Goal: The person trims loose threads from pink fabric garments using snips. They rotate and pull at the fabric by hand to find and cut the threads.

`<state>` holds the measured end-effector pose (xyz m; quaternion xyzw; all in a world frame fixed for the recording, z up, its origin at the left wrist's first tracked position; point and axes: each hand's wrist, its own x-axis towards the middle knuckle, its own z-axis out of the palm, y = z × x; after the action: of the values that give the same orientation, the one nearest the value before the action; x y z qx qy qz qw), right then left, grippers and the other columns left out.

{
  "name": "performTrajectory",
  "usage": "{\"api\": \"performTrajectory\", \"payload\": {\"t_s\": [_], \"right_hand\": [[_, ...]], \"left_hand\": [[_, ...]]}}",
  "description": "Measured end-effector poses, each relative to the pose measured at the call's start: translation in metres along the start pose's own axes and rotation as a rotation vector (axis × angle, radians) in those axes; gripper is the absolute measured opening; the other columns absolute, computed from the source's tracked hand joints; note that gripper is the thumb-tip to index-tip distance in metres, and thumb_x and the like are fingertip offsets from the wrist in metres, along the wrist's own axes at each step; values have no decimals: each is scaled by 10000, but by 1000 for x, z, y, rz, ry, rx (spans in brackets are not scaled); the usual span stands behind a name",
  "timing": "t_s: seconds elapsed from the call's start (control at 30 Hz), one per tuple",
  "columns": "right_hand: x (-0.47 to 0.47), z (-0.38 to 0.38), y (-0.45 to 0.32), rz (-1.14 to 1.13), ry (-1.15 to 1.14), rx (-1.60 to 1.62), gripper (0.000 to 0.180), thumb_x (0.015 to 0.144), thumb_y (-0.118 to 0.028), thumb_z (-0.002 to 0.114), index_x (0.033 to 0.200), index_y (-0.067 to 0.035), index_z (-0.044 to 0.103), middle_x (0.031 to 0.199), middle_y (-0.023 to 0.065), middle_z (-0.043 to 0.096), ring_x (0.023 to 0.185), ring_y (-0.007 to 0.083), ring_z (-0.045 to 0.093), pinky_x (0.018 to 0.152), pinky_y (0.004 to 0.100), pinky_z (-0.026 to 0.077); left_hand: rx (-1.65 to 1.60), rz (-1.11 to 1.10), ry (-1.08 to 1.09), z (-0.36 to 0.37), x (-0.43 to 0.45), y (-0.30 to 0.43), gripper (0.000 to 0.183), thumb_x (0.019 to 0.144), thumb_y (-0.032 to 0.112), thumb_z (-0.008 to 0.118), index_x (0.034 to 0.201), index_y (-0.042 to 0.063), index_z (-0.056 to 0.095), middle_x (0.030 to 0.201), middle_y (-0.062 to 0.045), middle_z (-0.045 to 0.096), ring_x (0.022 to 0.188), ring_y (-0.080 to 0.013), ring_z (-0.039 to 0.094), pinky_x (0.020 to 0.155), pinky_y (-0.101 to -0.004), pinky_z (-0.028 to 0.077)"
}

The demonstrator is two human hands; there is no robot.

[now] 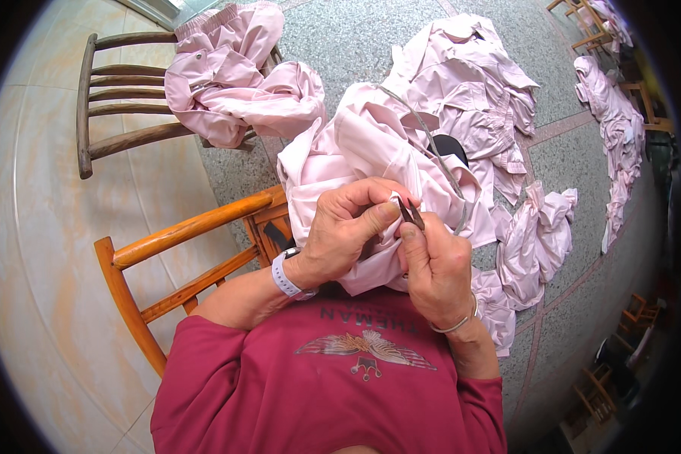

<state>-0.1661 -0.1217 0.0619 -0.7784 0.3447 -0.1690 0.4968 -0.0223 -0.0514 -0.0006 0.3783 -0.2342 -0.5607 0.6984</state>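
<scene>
A pale pink garment lies bunched over the lap, reaching forward from the body. My left hand, with a white-strapped watch at its wrist, pinches a small fold of its fabric between thumb and fingers. In my right hand is a pair of small dark metal thread snips, their two pointed blades apart and close to the left thumb tip. The snips' handles are hidden in the hand. A grey cord curves across the garment.
More pink garments are heaped on the speckled floor ahead, with bundles to the right. A wooden chair at upper left holds another pink garment. An orange-brown wooden chair stands beside my left arm. Further piles and small chairs line the far right.
</scene>
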Motion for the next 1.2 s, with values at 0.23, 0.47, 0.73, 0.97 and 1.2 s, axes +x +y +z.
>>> {"api": "performTrajectory", "payload": {"t_s": [0.23,0.47,0.73,0.97,1.2], "right_hand": [[9,-19,-1,196,219,329,169,987,-154,627,1045,4,621,695,-34,563,585,31,494,505,225,385],[16,-12,-1,234,83,418,112,947,-99,670,976,6,644,683,-59,558,569,5,457,499,183,346],[13,-9,5,117,177,248,93,919,-69,659,883,1,609,635,-36,529,546,20,435,478,232,331],[16,-14,2,226,131,329,108,965,-92,615,946,14,618,662,-9,553,572,36,478,495,235,376],[-2,-27,-18,35,36,84,122,986,-76,572,1043,11,637,703,77,607,594,146,589,535,275,432]], "left_hand": [[39,82,21,4,5,8,93,962,55,612,942,-8,677,1234,-112,637,1099,-132,569,944,-284,442],[233,96,50,8,2,19,91,958,58,615,911,-1,665,1300,-128,608,1158,-150,542,967,-291,430],[103,-80,41,7,2,22,178,980,141,618,850,23,594,1257,-76,577,917,-64,538,782,-214,446],[-223,-110,97,15,6,13,158,975,135,629,874,15,607,1238,-53,581,760,-17,497,659,-179,419],[-152,-97,55,8,7,13,177,980,146,626,870,9,618,1245,-81,586,748,-21,496,650,-188,405]]}}
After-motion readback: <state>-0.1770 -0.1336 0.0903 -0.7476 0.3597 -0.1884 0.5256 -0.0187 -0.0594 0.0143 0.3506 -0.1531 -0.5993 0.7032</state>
